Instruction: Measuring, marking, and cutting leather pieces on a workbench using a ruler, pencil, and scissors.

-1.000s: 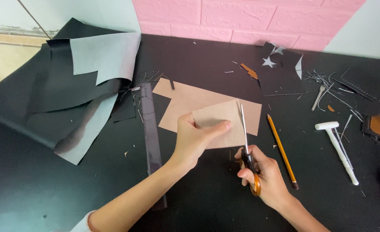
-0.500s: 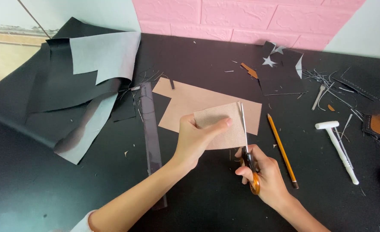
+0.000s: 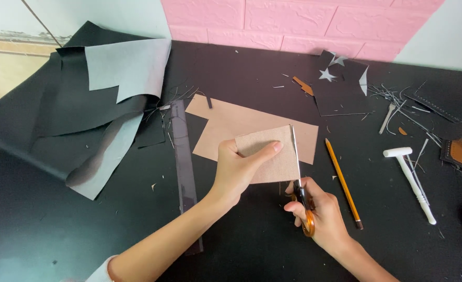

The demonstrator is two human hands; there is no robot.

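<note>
A: Two hands at work, one item between them. The left hand (image 3: 239, 172) pinches a tan rectangular piece (image 3: 270, 156), thumb across its face and fingers behind, lifted just above the black table (image 3: 252, 78). Held that way, the right edge juts free for the blades.

B: And the right hand (image 3: 314, 211)?

A: Closed through the orange handles of the scissors (image 3: 300, 183). The blades run up along the piece's right edge, touching it and nearly shut, so only a thin sliver would come off.

B: What lies under the piece?

A: A larger tan sheet (image 3: 226, 122), flat on the table, with a notch out of one corner. It looks like the stock this piece came from.

B: Other entries?

A: One dark ruler (image 3: 184, 167) to the left of the sheet and one yellow pencil (image 3: 343, 180) to its right, both near to hand. A white mallet (image 3: 413, 180) sits further right. A folded black and grey sheet (image 3: 85, 104) is pushed well to the left, away from the cutting.
</note>
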